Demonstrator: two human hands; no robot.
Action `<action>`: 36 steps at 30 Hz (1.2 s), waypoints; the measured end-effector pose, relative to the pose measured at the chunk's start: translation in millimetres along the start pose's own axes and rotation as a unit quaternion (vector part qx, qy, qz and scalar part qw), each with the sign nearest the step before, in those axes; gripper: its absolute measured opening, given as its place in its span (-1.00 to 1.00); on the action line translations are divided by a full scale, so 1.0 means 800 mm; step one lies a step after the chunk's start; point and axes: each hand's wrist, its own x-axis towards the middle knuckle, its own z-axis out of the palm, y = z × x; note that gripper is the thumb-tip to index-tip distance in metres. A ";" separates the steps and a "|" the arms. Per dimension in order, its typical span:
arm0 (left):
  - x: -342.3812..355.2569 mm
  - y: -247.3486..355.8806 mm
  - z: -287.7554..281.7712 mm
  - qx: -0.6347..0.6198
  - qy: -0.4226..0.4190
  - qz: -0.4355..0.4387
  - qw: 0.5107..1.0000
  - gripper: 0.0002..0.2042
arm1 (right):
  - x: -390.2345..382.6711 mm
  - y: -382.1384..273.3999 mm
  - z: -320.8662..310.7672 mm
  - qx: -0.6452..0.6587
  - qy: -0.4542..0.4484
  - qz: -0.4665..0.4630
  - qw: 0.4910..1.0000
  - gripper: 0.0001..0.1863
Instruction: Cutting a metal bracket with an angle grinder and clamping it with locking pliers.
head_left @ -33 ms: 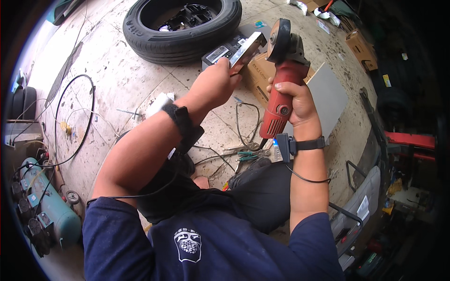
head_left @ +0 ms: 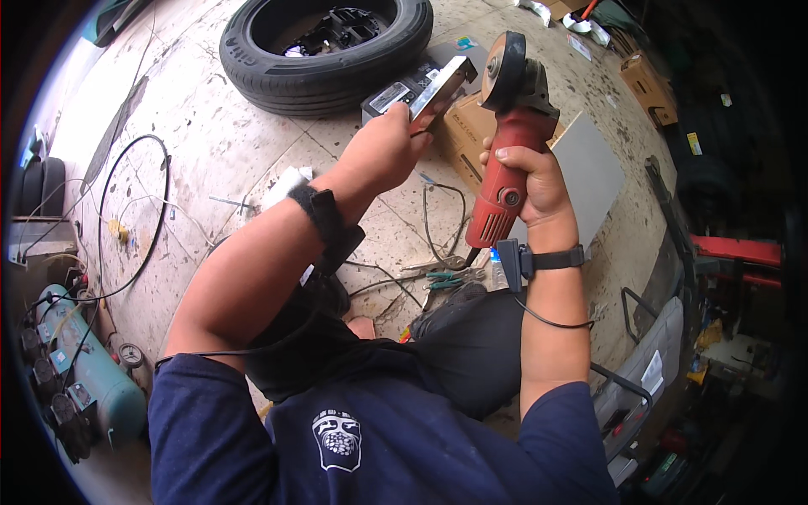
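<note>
L hand [head_left: 385,150] gripped metal bar [head_left: 439,91] above floor [head_left: 194,109] nr tyre [head_left: 328,91], R hand [head_left: 543,187] wrapped round red grinder [head_left: 503,181], disc [head_left: 503,74] nr bar's far end; work looked underway, amt done/left unclear.

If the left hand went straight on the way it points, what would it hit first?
Probably the disc of the red grinder: the left hand, with its metal piece, points toward it. Depth is unclear, so it might miss.

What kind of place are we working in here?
Likely a tyre or vehicle repair workshop: a loose tyre lies on the stained tile floor, what looks like a teal compressor tank sits off to the left, and the right hand grips a red angle grinder.
</note>
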 end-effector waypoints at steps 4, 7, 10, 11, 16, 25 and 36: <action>0.005 -0.006 0.001 -0.025 -0.016 0.005 1.000 -0.58 | -0.001 0.002 -0.014 0.014 0.015 -0.004 1.000 -0.50; 0.007 -0.006 0.003 -0.062 -0.034 0.000 0.997 -0.58 | -0.002 0.006 -0.020 0.036 0.025 -0.012 0.999 -0.51; 0.012 -0.014 0.007 -0.141 -0.065 -0.019 0.988 -0.62 | -0.001 0.006 -0.030 0.072 0.021 -0.002 0.997 -0.52; 0.011 -0.012 0.005 -0.196 -0.086 -0.038 0.976 -0.63 | 0.001 0.006 -0.039 0.081 0.014 0.014 0.997 -0.51; 0.004 -0.001 0.015 -0.374 -0.123 -0.022 0.919 -0.65 | -0.003 0.003 -0.045 0.172 0.048 0.000 0.984 -0.51; -0.017 0.036 0.040 -0.316 -0.162 0.111 0.928 -0.28 | 0.024 0.022 -0.054 0.280 0.107 -0.006 0.954 -0.57; -0.028 0.062 0.062 -0.324 -0.183 0.160 0.914 -0.38 | 0.008 0.013 -0.048 0.264 0.140 -0.022 0.954 -0.58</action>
